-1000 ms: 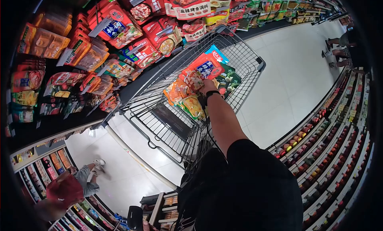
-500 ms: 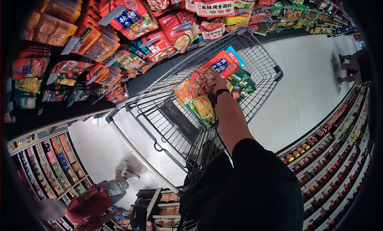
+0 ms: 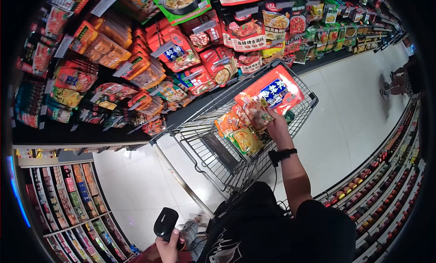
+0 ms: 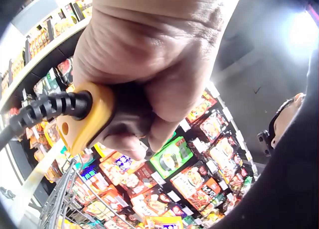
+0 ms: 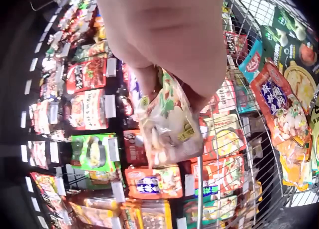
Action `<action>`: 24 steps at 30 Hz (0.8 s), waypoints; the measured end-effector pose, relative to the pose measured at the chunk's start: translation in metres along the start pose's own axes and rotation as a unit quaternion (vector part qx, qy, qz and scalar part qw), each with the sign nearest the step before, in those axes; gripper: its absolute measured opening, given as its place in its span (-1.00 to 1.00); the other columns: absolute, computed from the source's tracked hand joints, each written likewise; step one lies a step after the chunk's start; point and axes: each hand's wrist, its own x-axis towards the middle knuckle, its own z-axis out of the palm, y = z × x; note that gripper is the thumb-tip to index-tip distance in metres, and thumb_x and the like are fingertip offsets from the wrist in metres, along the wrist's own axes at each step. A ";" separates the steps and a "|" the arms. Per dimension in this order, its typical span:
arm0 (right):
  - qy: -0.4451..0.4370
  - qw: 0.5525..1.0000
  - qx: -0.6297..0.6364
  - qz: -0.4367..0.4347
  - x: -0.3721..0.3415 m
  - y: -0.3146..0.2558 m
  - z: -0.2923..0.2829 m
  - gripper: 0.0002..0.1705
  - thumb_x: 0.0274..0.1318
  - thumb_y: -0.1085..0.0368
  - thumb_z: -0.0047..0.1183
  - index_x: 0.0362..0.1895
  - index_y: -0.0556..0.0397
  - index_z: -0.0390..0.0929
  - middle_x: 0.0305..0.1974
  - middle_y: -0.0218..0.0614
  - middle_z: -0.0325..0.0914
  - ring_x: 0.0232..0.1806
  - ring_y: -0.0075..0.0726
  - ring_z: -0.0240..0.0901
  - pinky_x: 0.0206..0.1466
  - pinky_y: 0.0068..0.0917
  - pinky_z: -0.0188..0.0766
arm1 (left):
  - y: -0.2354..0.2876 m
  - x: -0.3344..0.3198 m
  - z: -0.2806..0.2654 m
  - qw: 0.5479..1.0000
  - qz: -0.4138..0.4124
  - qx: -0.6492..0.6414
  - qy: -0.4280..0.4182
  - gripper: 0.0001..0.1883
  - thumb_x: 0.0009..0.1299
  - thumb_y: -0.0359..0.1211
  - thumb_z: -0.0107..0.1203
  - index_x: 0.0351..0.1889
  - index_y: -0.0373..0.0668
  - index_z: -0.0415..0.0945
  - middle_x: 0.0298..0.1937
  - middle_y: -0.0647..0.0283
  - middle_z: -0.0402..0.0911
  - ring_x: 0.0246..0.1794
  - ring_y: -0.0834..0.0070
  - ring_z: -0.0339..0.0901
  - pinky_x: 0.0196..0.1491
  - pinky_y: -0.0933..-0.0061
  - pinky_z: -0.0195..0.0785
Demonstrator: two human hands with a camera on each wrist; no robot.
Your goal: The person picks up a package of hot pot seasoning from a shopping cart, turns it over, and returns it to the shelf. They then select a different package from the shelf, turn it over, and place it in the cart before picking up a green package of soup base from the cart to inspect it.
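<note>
My right hand [image 3: 276,126] grips the lower corner of a red seasoning packet [image 3: 272,92], raised over the shopping cart [image 3: 200,165]. In the right wrist view the fingers pinch the packet's picture-printed end [image 5: 172,132]. Low in the head view, my left hand [image 3: 168,249] holds a black barcode scanner [image 3: 166,223]. The left wrist view shows its yellow handle end [image 4: 94,119] and a ribbed cable [image 4: 45,112]. Inside the cart lie an orange packet [image 3: 225,124], a yellow-green packet [image 3: 245,141], a dark green packet [image 5: 294,50] and another red packet [image 5: 279,102].
Shelves of seasoning packets [image 3: 177,52] run along the cart's far side. More stocked shelves [image 3: 377,190] stand at right, and a rack [image 3: 75,195] at lower left. A person's legs [image 3: 193,226] show beside the scanner. Other people [image 3: 397,83] stand far right.
My right hand has lifted the red packet from the pile in the cart, up toward the head camera. My left hand has risen into fuller view with the scanner. The nearby person has come closer.
</note>
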 end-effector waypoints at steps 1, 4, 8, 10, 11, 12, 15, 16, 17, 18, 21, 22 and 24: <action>0.002 1.000 0.021 0.002 -0.017 -0.019 0.021 -0.64 0.54 0.27 0.09 0.25 0.21 0.55 0.18 -0.09 0.68 0.17 -0.11 0.67 0.27 -0.26 0.62 | 0.011 0.001 0.000 1.000 -0.011 0.016 -0.017 -0.77 0.55 -0.29 0.30 -0.33 -0.22 0.64 -0.51 0.36 0.59 -0.58 0.63 0.45 -0.50 0.52 0.30; 0.032 0.999 0.001 -0.021 -0.037 -0.046 0.043 -0.61 0.49 0.26 0.18 0.26 0.20 0.54 0.07 -0.15 0.74 0.00 -0.25 0.74 0.13 -0.29 0.66 | -0.001 0.018 0.000 0.994 0.075 -0.048 -0.070 -0.80 0.51 -0.35 0.34 -0.14 -0.32 0.62 -0.49 0.26 0.64 -0.52 0.56 0.58 -0.40 0.51 0.45; 0.161 0.942 -0.252 -0.150 -0.033 -0.051 0.059 -0.63 0.40 0.26 0.30 0.16 0.21 0.62 -0.09 -0.25 0.77 -0.22 -0.46 0.72 -0.12 -0.45 0.65 | 0.012 0.029 -0.001 0.989 0.083 -0.044 -0.116 -0.79 0.50 -0.35 0.38 -0.13 -0.33 0.65 -0.47 0.27 0.68 -0.50 0.59 0.59 -0.37 0.54 0.46; 0.161 0.903 -0.345 -0.196 -0.040 -0.056 0.076 -0.59 0.36 0.18 0.33 0.15 0.17 0.67 -0.12 -0.22 0.81 -0.20 -0.41 0.74 -0.07 -0.39 0.62 | 0.015 0.036 -0.005 0.985 0.099 -0.045 -0.137 -0.79 0.50 -0.35 0.38 -0.13 -0.33 0.65 -0.47 0.27 0.68 -0.49 0.60 0.59 -0.37 0.54 0.45; 0.163 0.879 -0.392 -0.218 -0.048 -0.059 0.086 -0.57 0.34 0.14 0.34 0.15 0.15 0.70 -0.14 -0.20 0.83 -0.18 -0.38 0.76 -0.05 -0.36 0.60 | 0.015 0.040 -0.007 0.982 0.106 -0.044 -0.148 -0.79 0.50 -0.35 0.38 -0.14 -0.33 0.65 -0.47 0.28 0.68 -0.49 0.60 0.59 -0.38 0.54 0.45; 0.153 0.874 -0.400 -0.228 -0.059 -0.061 0.097 -0.55 0.32 0.10 0.36 0.15 0.12 0.71 -0.20 -0.15 0.83 -0.22 -0.34 0.76 -0.05 -0.33 0.61 | 0.015 0.044 -0.009 0.979 0.120 -0.044 -0.156 -0.80 0.50 -0.36 0.37 -0.14 -0.33 0.65 -0.47 0.28 0.68 -0.49 0.61 0.58 -0.38 0.54 0.44; 0.145 0.846 -0.456 -0.235 -0.081 -0.056 0.124 -0.54 0.32 0.07 0.35 0.14 0.12 0.71 -0.21 -0.10 0.82 -0.22 -0.26 0.78 -0.06 -0.31 0.61 | 0.013 0.061 -0.020 0.974 0.126 -0.033 -0.186 -0.80 0.50 -0.35 0.37 -0.14 -0.32 0.65 -0.47 0.28 0.68 -0.50 0.62 0.57 -0.38 0.54 0.43; 0.135 0.854 -0.458 -0.205 -0.090 -0.055 0.132 -0.50 0.34 0.04 0.33 0.17 0.12 0.69 -0.21 -0.07 0.81 -0.21 -0.17 0.78 -0.05 -0.27 0.61 | 0.011 0.068 -0.025 0.969 0.141 -0.034 -0.199 -0.79 0.50 -0.34 0.38 -0.15 -0.32 0.65 -0.47 0.29 0.68 -0.50 0.64 0.56 -0.39 0.56 0.41; 0.136 0.849 -0.471 -0.197 -0.103 -0.054 0.146 -0.50 0.35 0.04 0.32 0.19 0.12 0.68 -0.20 -0.08 0.81 -0.20 -0.17 0.78 -0.04 -0.26 0.61 | 0.010 0.075 -0.030 0.967 0.146 -0.029 -0.206 -0.79 0.50 -0.34 0.38 -0.15 -0.31 0.65 -0.47 0.30 0.68 -0.50 0.65 0.56 -0.40 0.56 0.40; 0.138 0.843 -0.484 -0.189 -0.116 -0.054 0.164 -0.49 0.36 0.03 0.31 0.20 0.12 0.67 -0.18 -0.08 0.81 -0.19 -0.18 0.78 -0.04 -0.25 0.60 | 0.012 0.083 -0.036 0.964 0.150 -0.025 -0.216 -0.79 0.50 -0.34 0.38 -0.16 -0.31 0.65 -0.48 0.30 0.68 -0.50 0.65 0.55 -0.41 0.57 0.38; 0.088 0.859 -0.462 -0.203 -0.144 -0.034 0.204 -0.49 0.41 0.03 0.27 0.23 0.11 0.64 -0.12 -0.10 0.80 -0.12 -0.27 0.76 -0.01 -0.28 0.60 | 0.019 0.102 -0.054 0.956 0.172 -0.012 -0.238 -0.81 0.51 -0.34 0.36 -0.17 -0.29 0.64 -0.49 0.32 0.66 -0.53 0.66 0.54 -0.44 0.59 0.35; 0.070 0.865 -0.456 -0.198 -0.149 -0.024 0.213 -0.49 0.40 0.02 0.27 0.23 0.12 0.64 -0.13 -0.11 0.80 -0.12 -0.30 0.76 -0.02 -0.29 0.60 | 0.018 0.111 -0.060 0.952 0.189 -0.009 -0.242 -0.81 0.52 -0.34 0.33 -0.18 -0.28 0.64 -0.51 0.32 0.64 -0.54 0.65 0.54 -0.45 0.57 0.36; 0.048 0.886 -0.428 -0.168 -0.156 -0.014 0.240 -0.51 0.41 0.04 0.28 0.18 0.18 0.64 -0.14 -0.14 0.79 -0.15 -0.45 0.73 -0.06 -0.37 0.60 | 0.023 0.123 -0.076 0.947 0.198 -0.021 -0.252 -0.82 0.54 -0.33 0.31 -0.18 -0.28 0.63 -0.53 0.32 0.63 -0.56 0.63 0.54 -0.45 0.56 0.38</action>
